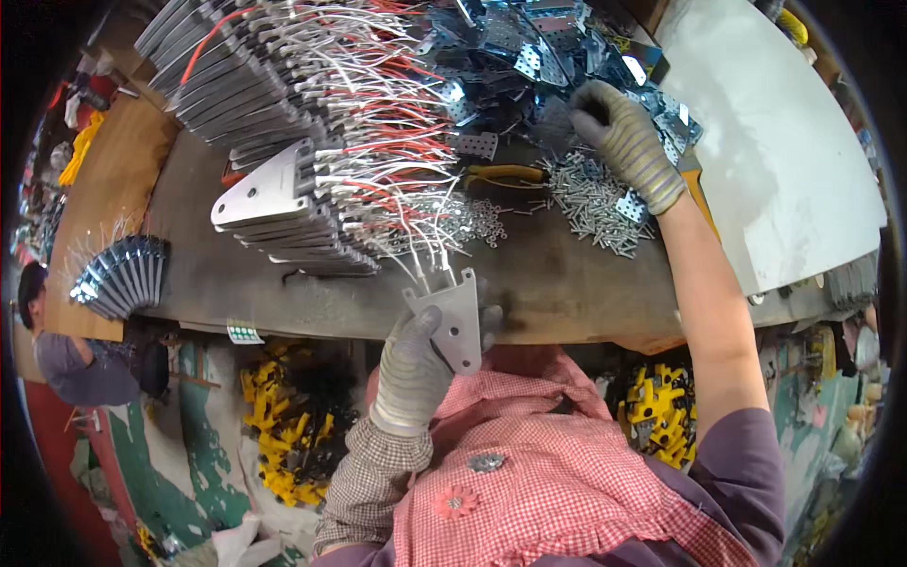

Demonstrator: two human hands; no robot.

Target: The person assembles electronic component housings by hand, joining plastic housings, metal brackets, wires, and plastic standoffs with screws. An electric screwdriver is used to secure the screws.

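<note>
Near the table's front edge my left hand [416, 364], in a striped grey work glove, is closed round a tapered grey metal plate [455, 326]. This plate has small holes, and white wires run from its upper end. My right hand [624, 142], gloved too, reaches over the heap of shiny bluish perforated metal plates [529, 57]. Its fingers are curled, and a blurred grey patch beside them hides what they grip. Just below that hand lies a pile of screws [595, 203]. Stacked wired metal plates [274, 198] stand left of centre, their red and white wires spread rightward.
Yellow-handled pliers [505, 176] lie by the small nuts [482, 222]. A white board [775, 142] covers the table's right. At the left are fanned-out metal parts [123, 276] and another person [80, 364]. Below the table sit yellow parts [283, 425] on both sides.
</note>
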